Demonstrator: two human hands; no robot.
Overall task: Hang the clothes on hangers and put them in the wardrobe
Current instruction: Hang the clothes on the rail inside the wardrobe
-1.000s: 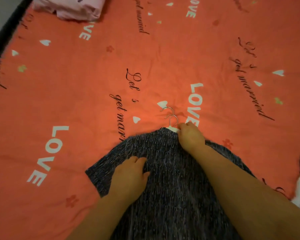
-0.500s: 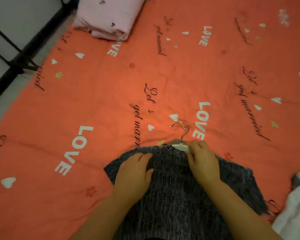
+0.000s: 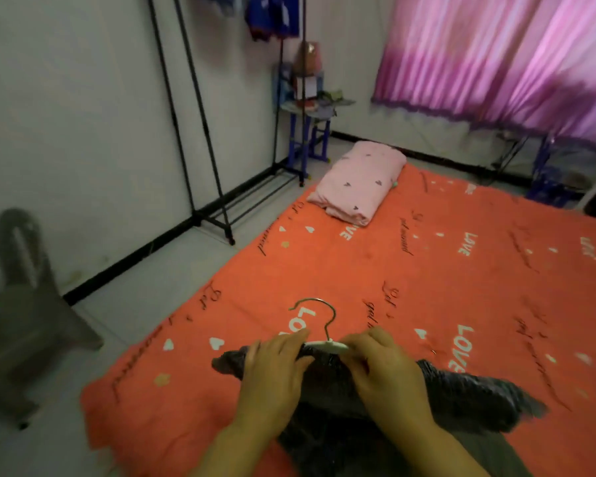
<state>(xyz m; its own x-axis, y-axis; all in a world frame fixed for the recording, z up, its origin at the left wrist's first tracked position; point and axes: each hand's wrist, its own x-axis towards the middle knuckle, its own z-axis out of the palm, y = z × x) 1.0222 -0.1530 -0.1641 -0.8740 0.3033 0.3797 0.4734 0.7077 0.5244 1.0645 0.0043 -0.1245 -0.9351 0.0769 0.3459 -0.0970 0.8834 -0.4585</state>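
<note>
Garment (image 3: pixel 461 397), dark and limp, is lying on the bed (image 3: pixel 375 270) under us with a hanger (image 3: pixel 324 344) at its top; it is looking light and floppy, so we are judging the stiff hanger the better hold. Our left hand (image 3: pixel 272 370) and right hand (image 3: pixel 382 370) are curling around the hanger's ends through the cloth. Left of the bed edge, bare floor (image 3: pixel 186 270) is leading to the rack (image 3: pixel 200 132).

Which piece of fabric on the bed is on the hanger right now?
The dark speckled garment nearest the camera, under both hands, on the white hanger. The pink folded bundle lies loose at the bed's far edge.
</note>
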